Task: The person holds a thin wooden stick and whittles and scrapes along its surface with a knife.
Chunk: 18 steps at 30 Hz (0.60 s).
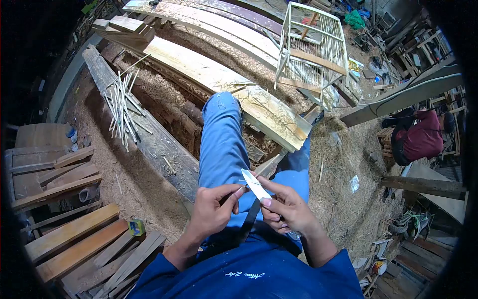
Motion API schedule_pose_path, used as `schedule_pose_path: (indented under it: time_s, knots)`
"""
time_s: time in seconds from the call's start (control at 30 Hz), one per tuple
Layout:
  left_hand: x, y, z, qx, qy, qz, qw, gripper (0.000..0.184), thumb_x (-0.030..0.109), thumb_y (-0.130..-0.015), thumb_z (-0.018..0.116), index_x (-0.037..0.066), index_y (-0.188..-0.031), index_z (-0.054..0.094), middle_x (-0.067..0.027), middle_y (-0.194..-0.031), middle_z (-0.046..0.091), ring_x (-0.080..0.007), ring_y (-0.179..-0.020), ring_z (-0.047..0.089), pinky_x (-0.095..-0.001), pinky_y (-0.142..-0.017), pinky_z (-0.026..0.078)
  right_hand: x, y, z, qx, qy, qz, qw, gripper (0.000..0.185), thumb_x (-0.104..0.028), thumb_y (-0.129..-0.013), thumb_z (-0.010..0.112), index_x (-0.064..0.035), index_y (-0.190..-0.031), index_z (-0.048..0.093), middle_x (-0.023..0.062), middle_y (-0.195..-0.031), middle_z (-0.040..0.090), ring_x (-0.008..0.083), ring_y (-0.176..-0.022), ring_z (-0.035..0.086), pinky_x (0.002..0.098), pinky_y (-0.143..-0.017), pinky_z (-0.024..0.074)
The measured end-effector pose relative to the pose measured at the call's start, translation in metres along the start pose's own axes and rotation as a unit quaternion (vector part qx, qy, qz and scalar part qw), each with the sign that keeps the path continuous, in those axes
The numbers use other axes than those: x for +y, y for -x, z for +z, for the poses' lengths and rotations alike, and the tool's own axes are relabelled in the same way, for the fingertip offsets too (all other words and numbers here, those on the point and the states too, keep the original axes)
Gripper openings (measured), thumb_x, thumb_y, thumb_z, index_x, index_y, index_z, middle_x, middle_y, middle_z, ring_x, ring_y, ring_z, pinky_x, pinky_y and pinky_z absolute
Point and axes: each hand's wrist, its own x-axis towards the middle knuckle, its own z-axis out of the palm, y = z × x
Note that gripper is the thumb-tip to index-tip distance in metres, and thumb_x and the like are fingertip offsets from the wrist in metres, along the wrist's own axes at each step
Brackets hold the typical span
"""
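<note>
Grips a pale flat piece (255,186) in the right hand (290,207), nearside of the thick plank (191,65), apparently for steadiness; pinches close beside it with the left hand (216,212), cannot tell on what. Has slim sticks (119,107) left of the plank, probably for easy reach, and a slatted frame (318,61) beyond, rightward.

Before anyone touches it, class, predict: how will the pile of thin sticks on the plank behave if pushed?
The pile of thin sticks would probably spread apart, since no tie shows and they lie at differing angles. Each stick looks thin, so likely light and snappable. Some may slip off, as ends jut past the plank.
</note>
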Motion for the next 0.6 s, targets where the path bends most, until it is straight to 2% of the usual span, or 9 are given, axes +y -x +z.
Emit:
schedule_pose_path:
  time_s: [0.2, 0.3, 0.37, 0.43, 0.57, 0.6]
  knots:
    - [0.0, 0.001, 0.0, -0.002, -0.028, 0.003, 1.0, 0.016, 0.01, -0.098, 0.068, 0.0, -0.104, 0.078, -0.0045, -0.058, 0.064, -0.0051, -0.051, 0.056, -0.0266, -0.047, 0.042, -0.008, 0.005, 0.001, 0.045, 0.05, -0.009, 0.998, 0.061, -0.016, -0.109, 0.05, -0.0214, -0.164, 0.023, -0.0028, -0.07, 0.041, 0.0045, -0.05, 0.034, 0.0205, -0.04, 0.0278]
    - [-0.001, 0.005, -0.001, -0.005, -0.03, 0.01, 0.999, 0.015, 0.009, -0.098, 0.068, 0.0, -0.104, 0.078, -0.0047, -0.057, 0.064, -0.0055, -0.051, 0.056, -0.0269, -0.047, 0.042, -0.016, 0.01, -0.008, 0.086, 0.025, -0.039, 0.995, 0.06, -0.016, -0.109, 0.051, -0.0193, -0.163, 0.026, -0.0023, -0.069, 0.042, 0.0048, -0.049, 0.035, 0.0211, -0.04, 0.0278]
    - [-0.001, 0.004, -0.001, -0.004, -0.033, 0.017, 0.999, 0.015, 0.009, -0.098, 0.068, 0.0, -0.103, 0.078, -0.0048, -0.057, 0.064, -0.0057, -0.05, 0.056, -0.027, -0.047, 0.042, -0.018, 0.009, -0.009, 0.093, 0.044, -0.05, 0.993, 0.06, -0.016, -0.109, 0.052, -0.0184, -0.163, 0.027, -0.0021, -0.069, 0.042, 0.005, -0.049, 0.035, 0.0214, -0.039, 0.0278]
    - [0.003, 0.004, 0.0, -0.012, -0.025, -0.018, 0.999, 0.016, 0.007, -0.099, 0.065, -0.001, -0.101, 0.078, -0.0027, -0.058, 0.061, -0.0054, -0.054, 0.056, -0.0248, -0.05, 0.043, -0.015, 0.009, -0.01, 0.102, 0.047, -0.059, 0.992, 0.059, -0.016, -0.108, 0.052, -0.0174, -0.163, 0.028, -0.0013, -0.068, 0.043, 0.0056, -0.048, 0.036, 0.0225, -0.038, 0.0283]
    - [0.007, 0.002, -0.002, -0.014, -0.046, -0.005, 0.999, 0.016, 0.007, -0.099, 0.065, -0.001, -0.1, 0.078, -0.0026, -0.058, 0.061, -0.0055, -0.054, 0.057, -0.0244, -0.05, 0.044, -0.01, 0.006, -0.015, 0.101, 0.051, -0.075, 0.991, 0.059, -0.016, -0.108, 0.054, -0.0166, -0.162, 0.03, -0.0015, -0.066, 0.042, 0.0051, -0.046, 0.036, 0.0226, -0.037, 0.0287]
    - [0.008, 0.003, -0.004, -0.016, -0.051, -0.007, 0.999, 0.016, 0.007, -0.099, 0.065, -0.002, -0.1, 0.078, -0.0025, -0.058, 0.062, -0.0054, -0.054, 0.057, -0.0244, -0.05, 0.044, -0.005, 0.005, -0.02, 0.19, 0.101, -0.111, 0.97, 0.059, -0.017, -0.108, 0.054, -0.0164, -0.162, 0.031, -0.0019, -0.065, 0.041, 0.0048, -0.045, 0.036, 0.0222, -0.037, 0.0288]
